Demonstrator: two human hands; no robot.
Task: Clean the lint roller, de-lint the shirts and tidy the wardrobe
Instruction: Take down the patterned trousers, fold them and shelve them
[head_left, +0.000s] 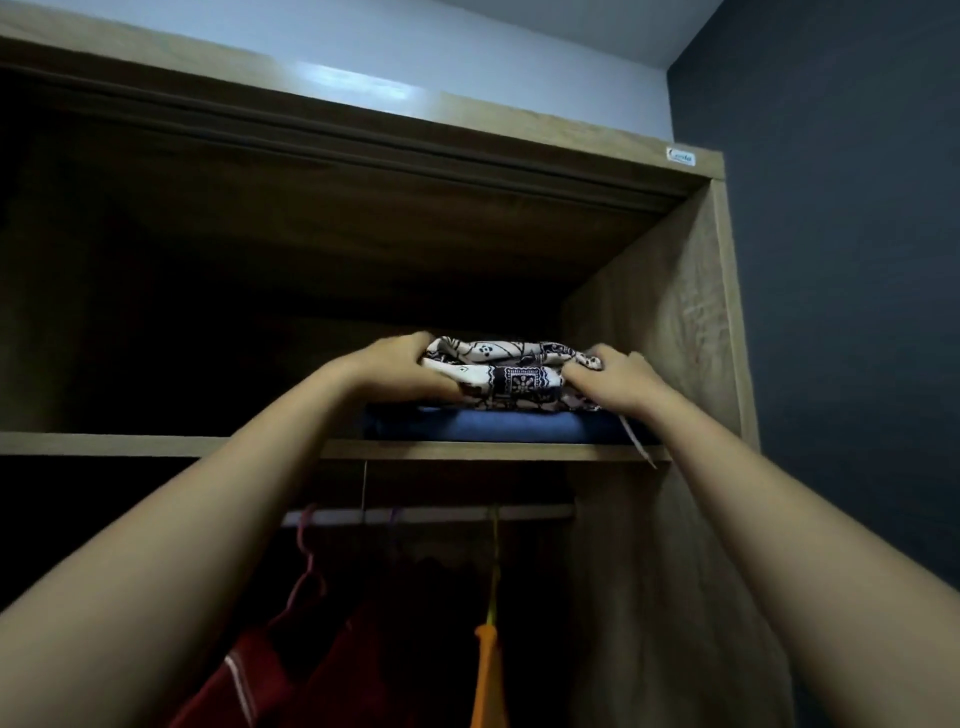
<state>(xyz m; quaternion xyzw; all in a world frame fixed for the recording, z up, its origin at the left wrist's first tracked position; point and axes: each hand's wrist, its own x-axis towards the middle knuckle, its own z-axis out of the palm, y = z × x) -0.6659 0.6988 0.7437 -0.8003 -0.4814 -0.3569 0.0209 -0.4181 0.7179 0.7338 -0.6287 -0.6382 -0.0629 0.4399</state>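
the wardrobe (670, 322) was wood-grain board, matt and a little rough-looking on its side panel, with a glossy sheen along the top edge. the patterned shirt (511, 371) was soft printed cloth, creased at the folds. the blue shirt (498, 427) beneath it was plain matt cloth. the rail (431, 515) looked like smooth pale metal. the hangers (307, 564) seemed smooth plastic. the wall (841, 260) was matt dark paint.
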